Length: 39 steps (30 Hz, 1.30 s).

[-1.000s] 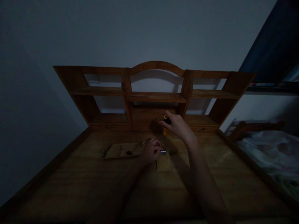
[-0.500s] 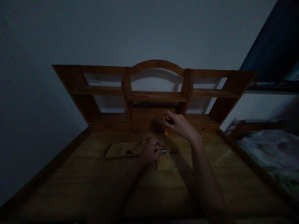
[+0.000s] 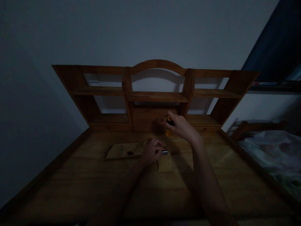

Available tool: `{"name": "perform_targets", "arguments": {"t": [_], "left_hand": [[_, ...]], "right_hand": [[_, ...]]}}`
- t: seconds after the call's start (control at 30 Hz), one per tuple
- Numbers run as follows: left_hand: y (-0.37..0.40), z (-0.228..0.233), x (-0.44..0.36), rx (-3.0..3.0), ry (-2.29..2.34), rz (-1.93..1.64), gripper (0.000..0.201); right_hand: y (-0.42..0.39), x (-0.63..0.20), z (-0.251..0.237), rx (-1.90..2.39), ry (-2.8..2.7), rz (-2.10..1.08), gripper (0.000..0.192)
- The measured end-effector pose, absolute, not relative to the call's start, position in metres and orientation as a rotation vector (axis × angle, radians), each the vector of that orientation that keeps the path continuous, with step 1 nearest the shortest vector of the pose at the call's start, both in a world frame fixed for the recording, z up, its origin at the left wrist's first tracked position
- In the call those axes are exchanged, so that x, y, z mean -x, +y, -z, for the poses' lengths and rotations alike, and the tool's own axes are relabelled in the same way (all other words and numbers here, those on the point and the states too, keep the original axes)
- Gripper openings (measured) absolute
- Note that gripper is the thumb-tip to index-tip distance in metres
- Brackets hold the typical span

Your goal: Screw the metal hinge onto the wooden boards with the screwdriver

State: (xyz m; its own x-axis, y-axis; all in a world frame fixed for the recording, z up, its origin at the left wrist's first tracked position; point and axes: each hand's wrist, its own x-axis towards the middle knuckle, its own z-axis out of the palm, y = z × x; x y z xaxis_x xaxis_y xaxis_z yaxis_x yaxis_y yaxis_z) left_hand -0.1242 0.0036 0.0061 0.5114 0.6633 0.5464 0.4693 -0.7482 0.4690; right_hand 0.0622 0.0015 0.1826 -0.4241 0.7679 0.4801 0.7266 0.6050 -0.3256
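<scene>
Since the earlier frames the right hand (image 3: 182,127) has been drifting slightly right and down with the screwdriver (image 3: 168,124), while the left hand has barely shifted. Nearest, at the bottom of the frame, both forearms are reaching up over the desk (image 3: 82,188). At centre, the left hand (image 3: 151,152) is curling its fingers onto a small metal piece (image 3: 165,152), pinching it against a pale wood block (image 3: 165,164). Just above, the right hand is closing fully round the yellow-and-black screwdriver handle, its shaft pointing down at the metal piece. A flat board (image 3: 122,151) is lying left of centre. Farther back, a shelf unit (image 3: 155,94) is standing against the wall. A bed (image 3: 270,150) is showing at right.
</scene>
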Motion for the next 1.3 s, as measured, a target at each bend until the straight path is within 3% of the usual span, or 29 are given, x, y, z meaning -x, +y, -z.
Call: {"name": "perform_targets", "arguments": {"t": [0.4,0.63,0.83,1.03,1.3], "left_hand": [[0.0061,-0.002,0.1254,-2.498,0.948,-1.067,0.032],[0.0032,-0.008,0.1249,-2.492,0.929,-1.059,0.03],[0.0042,-0.0061,0.124,-2.486,0.931,-1.073,0.032],[0.002,-0.0065,0.1255,-2.478,0.945,-1.074,0.032],[-0.001,-0.0088,0.1265,-2.482,0.856,-1.15,0.031]], "right_hand": [[-0.0017,-0.0658,-0.187,1.202,-2.29,-0.208,0.038],[-0.0002,-0.0637,-0.187,1.205,-2.256,-0.157,0.02],[0.0017,-0.0652,-0.1851,1.216,-2.268,-0.094,0.031],[0.0008,-0.0646,-0.1861,1.224,-2.26,-0.13,0.018],[-0.0055,-0.0611,-0.1881,1.247,-2.268,-0.086,0.024]]}}
